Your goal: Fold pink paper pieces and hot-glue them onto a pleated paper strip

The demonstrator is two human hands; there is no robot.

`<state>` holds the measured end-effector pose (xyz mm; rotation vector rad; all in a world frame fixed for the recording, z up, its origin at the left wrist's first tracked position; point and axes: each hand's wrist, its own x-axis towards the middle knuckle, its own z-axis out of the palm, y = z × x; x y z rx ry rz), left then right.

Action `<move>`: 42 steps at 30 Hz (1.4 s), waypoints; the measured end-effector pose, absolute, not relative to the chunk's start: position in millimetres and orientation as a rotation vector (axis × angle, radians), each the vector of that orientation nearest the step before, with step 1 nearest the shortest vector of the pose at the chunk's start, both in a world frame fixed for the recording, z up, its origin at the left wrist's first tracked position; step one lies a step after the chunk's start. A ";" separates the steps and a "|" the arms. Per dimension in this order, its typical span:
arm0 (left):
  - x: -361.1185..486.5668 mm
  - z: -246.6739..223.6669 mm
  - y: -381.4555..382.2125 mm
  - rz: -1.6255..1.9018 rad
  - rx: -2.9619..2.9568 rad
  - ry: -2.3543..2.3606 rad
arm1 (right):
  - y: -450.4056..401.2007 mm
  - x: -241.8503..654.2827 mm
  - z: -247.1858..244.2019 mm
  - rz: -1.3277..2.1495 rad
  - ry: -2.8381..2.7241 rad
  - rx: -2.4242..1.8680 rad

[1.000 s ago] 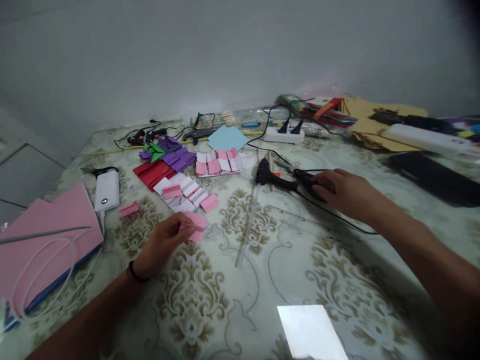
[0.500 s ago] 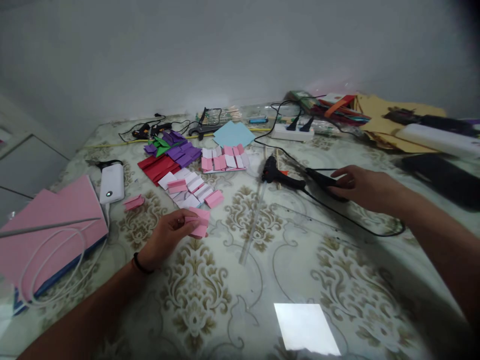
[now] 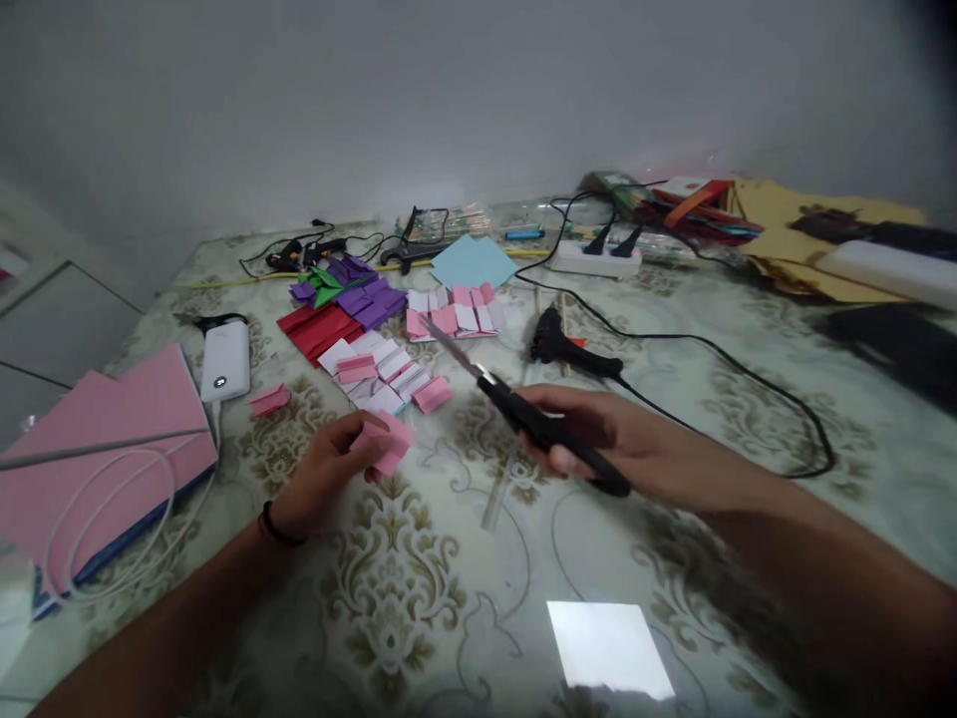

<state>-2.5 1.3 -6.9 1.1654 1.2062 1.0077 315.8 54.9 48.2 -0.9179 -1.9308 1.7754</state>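
My left hand (image 3: pixel 336 467) pinches a folded piece of pink paper (image 3: pixel 390 442) just in front of the folded papers. In my right hand (image 3: pixel 590 429) is a pair of scissors (image 3: pixel 515 404) with black handles, held above the table. Their blades point up and left, toward the pink and white folded papers (image 3: pixel 453 311). Behind my right hand lies a black glue gun (image 3: pixel 572 346), with a clear glue stick (image 3: pixel 502 489) in front of it. More white and pink folded pieces (image 3: pixel 381 367) lie beyond my left hand, and one small pink piece (image 3: pixel 269 399) sits apart at the left.
Red folded paper (image 3: pixel 318 332), purple folded paper (image 3: pixel 370 301) and light blue sheets (image 3: pixel 473 261) lie toward the back. A power strip (image 3: pixel 596 261) with plugged cords stands at the rear. On the left are a white power bank (image 3: pixel 225 361), its cable and pink sheets (image 3: pixel 142 429).
My right hand has picked up the scissors from beside the glue gun and brought them left, toward the middle. My left hand still holds the pink paper, now slightly turned.
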 end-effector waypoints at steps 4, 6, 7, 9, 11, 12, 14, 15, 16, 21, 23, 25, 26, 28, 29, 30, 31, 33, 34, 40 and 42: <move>-4.0 -6.9 1.2 1.040 1.132 1.179 | 44.2 291.7 39.1 1.816 -1.932 -0.791; -3.7 -7.0 1.2 1.029 1.121 1.163 | 40.4 288.9 31.4 1.846 -1.893 -0.796; -3.2 -7.1 1.1 1.021 1.118 1.154 | 38.7 288.3 27.5 1.870 -1.864 -0.808; -2.0 -7.0 0.7 1.009 1.106 1.142 | 35.7 287.5 20.2 1.939 -1.804 -0.831; -0.6 -6.3 0.4 1.009 1.082 1.147 | 33.9 286.9 14.0 2.026 -1.751 -0.844; 0.2 -5.7 0.3 1.011 1.068 1.154 | 33.5 286.7 11.3 2.067 -1.729 -0.855; 1.4 -4.5 0.2 1.011 1.046 1.165 | 33.7 286.8 6.5 2.126 -1.693 -0.877; 1.9 -3.9 0.2 1.011 1.037 1.165 | 34.3 287.1 4.3 2.148 -1.680 -0.881; 2.4 -3.3 0.3 1.011 1.027 1.162 | 35.0 287.5 2.4 2.168 -1.670 -0.875; 3.8 0.0 1.5 1.021 0.960 1.136 | 38.7 289.8 -4.6 2.228 -1.635 -0.823; 4.5 1.7 2.1 1.025 0.945 1.134 | 39.3 290.1 -5.6 2.265 -1.626 -0.829; 5.5 3.3 2.6 1.022 0.931 1.146 | 39.2 289.9 -5.6 2.305 -1.608 -0.836; 5.9 3.9 2.8 1.017 0.923 1.157 | 39.1 289.7 -5.5 2.321 -1.596 -0.835; 6.7 4.7 3.0 1.003 0.905 1.179 | 38.9 289.4 -5.2 2.335 -1.580 -0.827; 6.9 4.8 3.1 0.992 0.897 1.189 | 38.9 289.4 -5.3 2.337 -1.574 -0.825; 6.8 4.7 3.0 0.980 0.892 1.196 | 39.0 289.5 -5.5 2.340 -1.570 -0.824; 6.6 4.4 3.0 0.967 0.890 1.198 | 39.2 289.6 -5.9 2.343 -1.568 -0.824; 5.7 3.3 2.7 0.941 0.898 1.193 | 39.6 290.2 -6.7 2.344 -1.583 -0.831; 5.1 2.6 2.5 0.931 0.904 1.188 | 39.8 290.5 -7.2 2.343 -1.594 -0.830; 2.5 -0.5 1.8 0.925 0.914 1.197 | 38.9 291.4 -8.1 2.325 -1.645 -0.819; 2.5 -0.7 1.6 0.915 0.916 1.193 | 38.3 291.0 -7.7 2.319 -1.648 -0.823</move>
